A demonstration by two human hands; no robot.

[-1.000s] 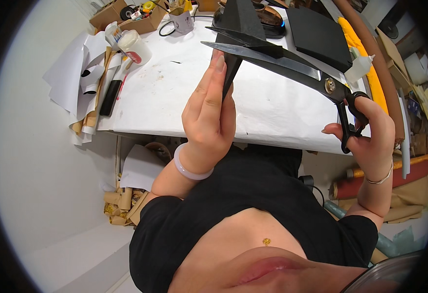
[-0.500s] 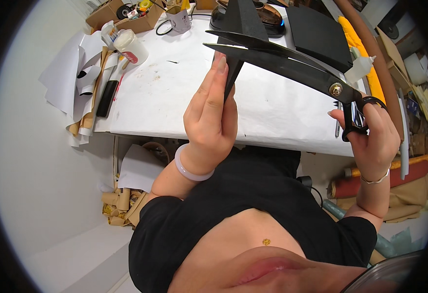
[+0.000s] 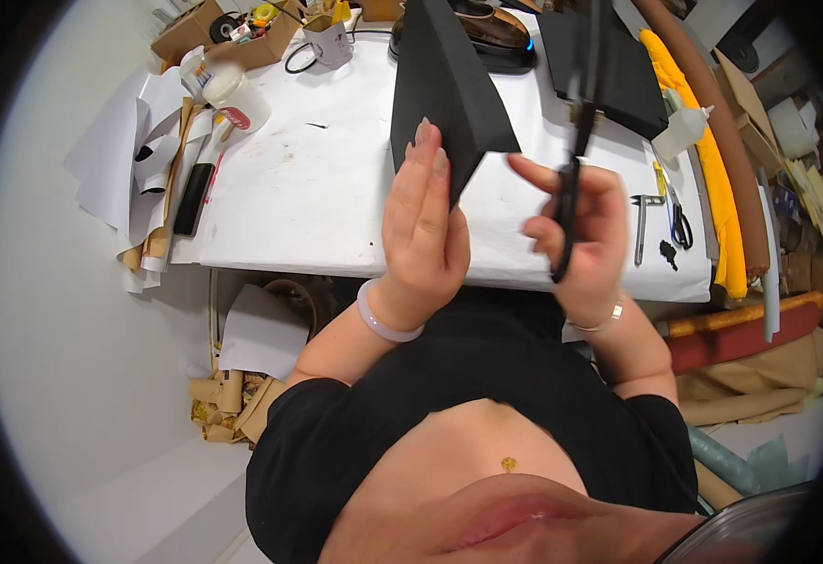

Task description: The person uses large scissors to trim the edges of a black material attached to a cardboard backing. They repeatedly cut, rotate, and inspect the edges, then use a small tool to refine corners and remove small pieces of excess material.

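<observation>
My left hand (image 3: 421,221) holds a black box-shaped piece (image 3: 444,103) upright over the worktable. Its long fingers lie straight along the left face of the piece; the thumb is largely hidden. My right hand (image 3: 595,244) is just right of the piece, gripping large black scissors (image 3: 582,132) by their handles. The blades point up and away and are smeared by motion. They stand apart from the piece, and I cannot tell how far they are spread. The right thumb and forefinger reach toward the lower edge of the piece.
White paper covers the table (image 3: 280,207). Behind are a black box (image 3: 609,66) and a dark device with a blue light (image 3: 501,38). On the right lie small scissors (image 3: 682,227), a metal gauge (image 3: 640,230) and yellow material (image 3: 712,179). A white jar (image 3: 233,94) stands left.
The large scissors have left the edge of the black piece and swung from pointing left to pointing up. My right hand has come in leftward. The black piece has turned, showing a broad face.
</observation>
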